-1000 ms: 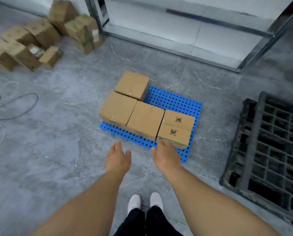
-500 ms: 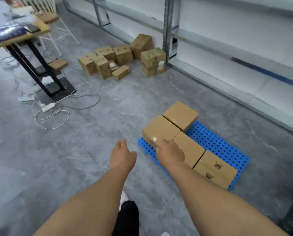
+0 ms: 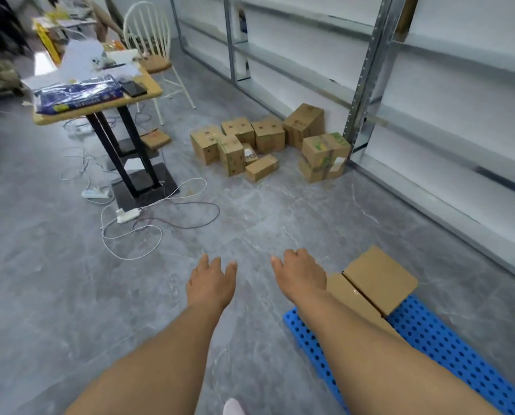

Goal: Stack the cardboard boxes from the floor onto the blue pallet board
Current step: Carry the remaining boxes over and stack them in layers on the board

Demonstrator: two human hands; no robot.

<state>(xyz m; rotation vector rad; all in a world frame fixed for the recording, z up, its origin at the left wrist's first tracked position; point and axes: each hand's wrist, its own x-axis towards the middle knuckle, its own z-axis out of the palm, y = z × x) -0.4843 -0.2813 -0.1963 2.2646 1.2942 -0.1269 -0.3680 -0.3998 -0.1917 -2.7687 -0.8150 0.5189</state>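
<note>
Grey marbled floor (image 3: 70, 295); metal shelving (image 3: 370, 70) along the right wall. Blue pallet board (image 3: 447, 345) at lower right, cut off by the frame edge and partly hidden by the right forearm. Two cardboard boxes on the pallet (image 3: 380, 278) show plainly, touching side by side; any others there are covered by the arm or out of frame. Loose pile of boxes on the floor (image 3: 268, 142) sits well apart, by a shelving upright; count uncertain, several overlap.

Left hand (image 3: 211, 283): empty, fingers extended and relaxed, above bare floor. Right hand (image 3: 299, 272): empty, fingers loosely curled, holding nothing, just beside the near pallet box; contact not discernible.

Small table (image 3: 100, 97) with blurred clutter, white chair (image 3: 148, 34) behind, cables (image 3: 148, 217) on the floor. Background upper left too blurred to read.
</note>
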